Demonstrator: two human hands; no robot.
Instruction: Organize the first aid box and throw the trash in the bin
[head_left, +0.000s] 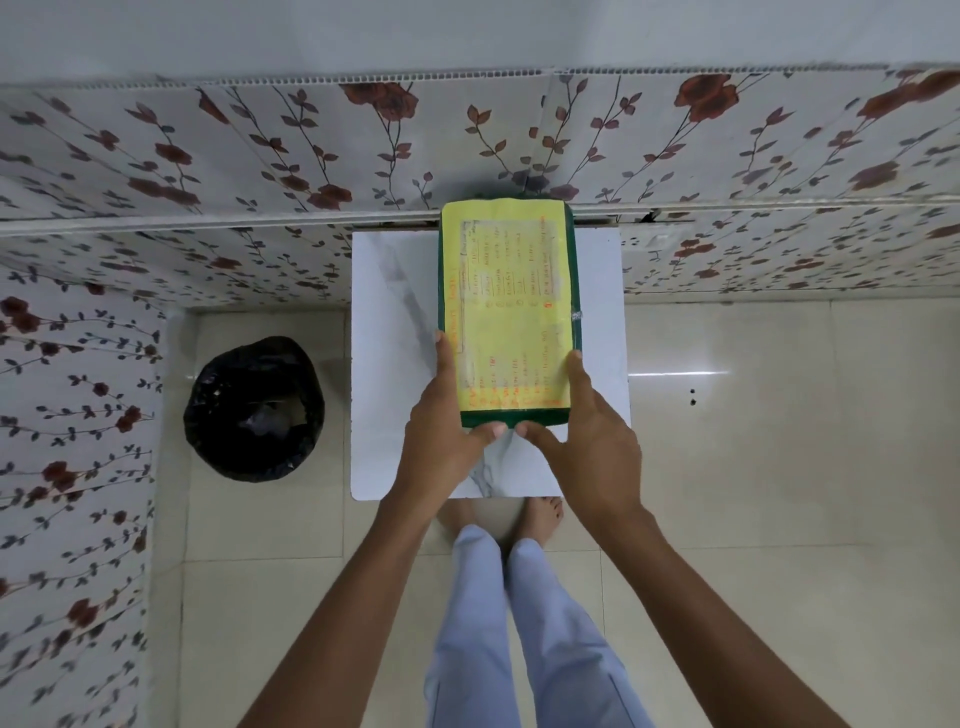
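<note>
On the floor at far left stands the bin (254, 408), lined with a black bag. The left hand (447, 431) and right hand (592, 441) clasp the near corners of the closed first aid box (506, 312) on the bench (387, 332); fingers are curled at its edges. Its long axis runs away from the person. The contents are hidden, and the label writing is unreadable.
</note>
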